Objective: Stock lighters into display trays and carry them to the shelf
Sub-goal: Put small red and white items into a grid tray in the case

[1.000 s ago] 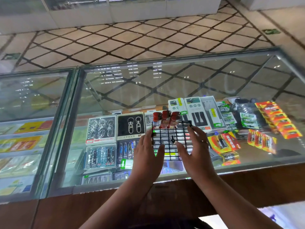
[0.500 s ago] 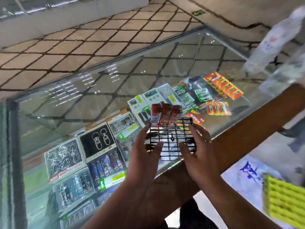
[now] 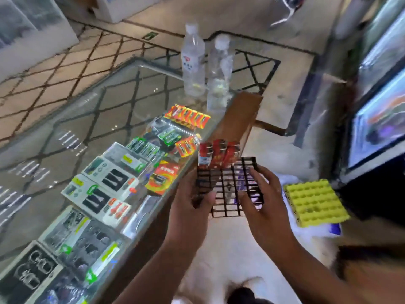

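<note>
— How are the hands set?
— The black grid tray [image 3: 228, 187] is gripped from both sides. Its left edge is clasped by the left hand [image 3: 188, 207], thumb laid over the top, and its right edge by the right hand [image 3: 266, 205], fingers curled round the rim.
— And the lighters?
— Three red lighters [image 3: 219, 153] are seen upright in the tray's far row, beyond the fingertips. The glass counter [image 3: 98, 119] is seen left of the left hand.
</note>
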Motion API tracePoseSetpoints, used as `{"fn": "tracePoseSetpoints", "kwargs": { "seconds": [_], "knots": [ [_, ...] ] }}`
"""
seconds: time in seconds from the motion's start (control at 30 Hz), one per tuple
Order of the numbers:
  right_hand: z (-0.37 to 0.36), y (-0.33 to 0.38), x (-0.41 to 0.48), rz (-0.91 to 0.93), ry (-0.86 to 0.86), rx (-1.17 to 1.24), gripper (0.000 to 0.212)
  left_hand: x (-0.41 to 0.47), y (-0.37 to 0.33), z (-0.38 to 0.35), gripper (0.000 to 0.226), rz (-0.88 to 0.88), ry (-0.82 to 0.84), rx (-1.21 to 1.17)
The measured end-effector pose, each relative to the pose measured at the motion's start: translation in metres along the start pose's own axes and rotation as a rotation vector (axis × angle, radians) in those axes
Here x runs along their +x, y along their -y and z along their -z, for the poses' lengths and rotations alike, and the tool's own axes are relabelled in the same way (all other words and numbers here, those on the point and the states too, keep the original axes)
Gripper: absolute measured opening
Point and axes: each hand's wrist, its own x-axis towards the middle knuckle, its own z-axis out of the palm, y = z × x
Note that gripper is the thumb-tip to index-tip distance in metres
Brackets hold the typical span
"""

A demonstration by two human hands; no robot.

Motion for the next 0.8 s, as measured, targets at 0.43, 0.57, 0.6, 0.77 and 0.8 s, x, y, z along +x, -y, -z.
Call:
{"fn": "tracePoseSetpoints", "kwargs": {
  "seconds": [0.43,0.57,0.6,0.77,0.8],
  "knots": [
    [0.203,-0.114,0.038,-0.196,-0.336,-0.092,0.047,0.02,-0.058,-0.248,0.047,-0.008,0.428,-0.07],
    [0.249,-0.14,0.038,-0.29,-0.458,-0.157,0.041,0.027,-0.069,-0.311,0.048,0.005,0.583,-0.057],
    [0.259,-0.146,0.037,-0.317,-0.496,-0.172,0.041,0.029,-0.071,-0.326,0.048,0.008,0.629,-0.058],
    [0.301,-0.166,0.035,-0.458,-0.69,-0.259,0.046,0.041,-0.075,-0.4,0.046,0.034,0.869,-0.018],
    [0.309,-0.171,0.035,-0.471,-0.732,-0.286,0.046,0.043,-0.077,-0.415,0.046,0.039,0.917,-0.02]
  ]
}}
